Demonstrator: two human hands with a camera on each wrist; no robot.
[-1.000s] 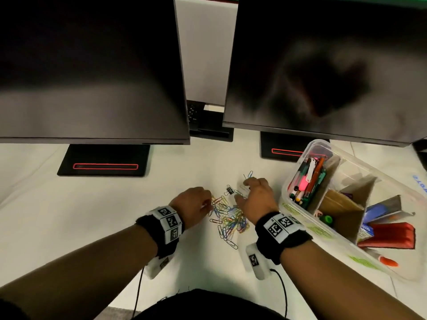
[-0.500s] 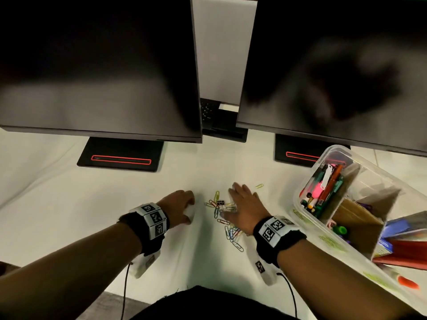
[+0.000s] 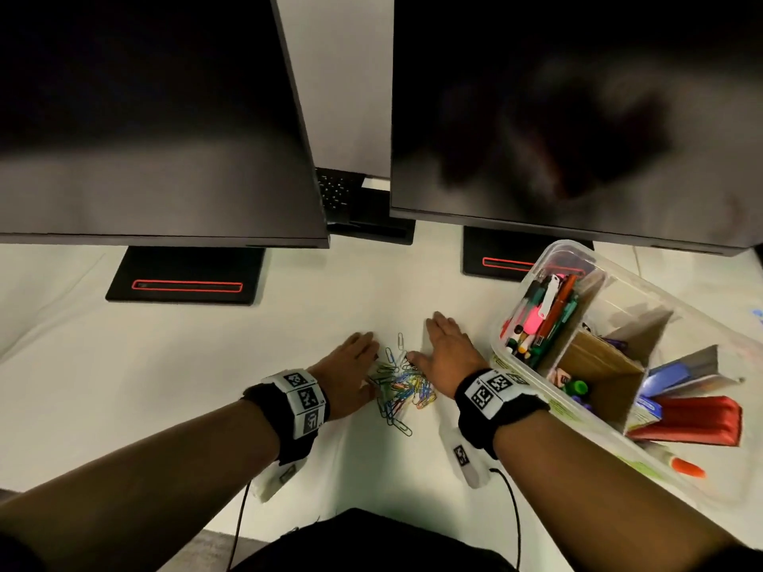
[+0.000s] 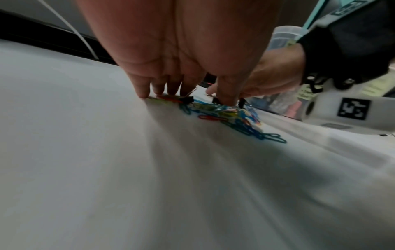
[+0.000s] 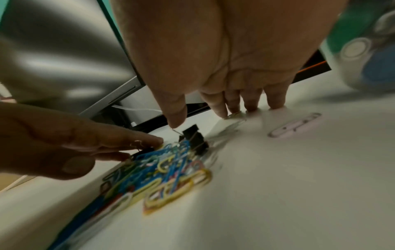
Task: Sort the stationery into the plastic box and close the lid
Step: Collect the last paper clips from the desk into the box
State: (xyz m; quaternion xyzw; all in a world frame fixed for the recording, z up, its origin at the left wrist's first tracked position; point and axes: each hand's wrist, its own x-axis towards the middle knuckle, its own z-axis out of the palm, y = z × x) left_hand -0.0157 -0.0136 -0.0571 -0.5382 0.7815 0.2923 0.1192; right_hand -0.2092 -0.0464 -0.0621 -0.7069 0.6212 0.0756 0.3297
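Note:
A pile of coloured paper clips (image 3: 398,386) lies on the white table between my two hands. My left hand (image 3: 360,357) lies flat at the pile's left edge, fingers straight, fingertips (image 4: 147,92) on the table. My right hand (image 3: 433,344) lies flat at the right edge, its fingertips (image 5: 235,108) down and the thumb over a black binder clip (image 5: 194,137) in the paper clips (image 5: 162,169). Neither hand holds anything. The clear plastic box (image 3: 555,250) stands lidless at the right, with pens (image 3: 541,311) in its far compartment.
Two dark monitors (image 3: 157,117) on black bases (image 3: 186,274) stand close behind the hands. Inside the box are a cardboard divider (image 3: 598,365), a red item (image 3: 693,419) and blue items. One pale clip (image 5: 295,125) lies apart to the right of the pile.
Both hands have flattened and slid toward each other, pushing the scattered clips into a tighter pile. The left hand was curled one second ago.

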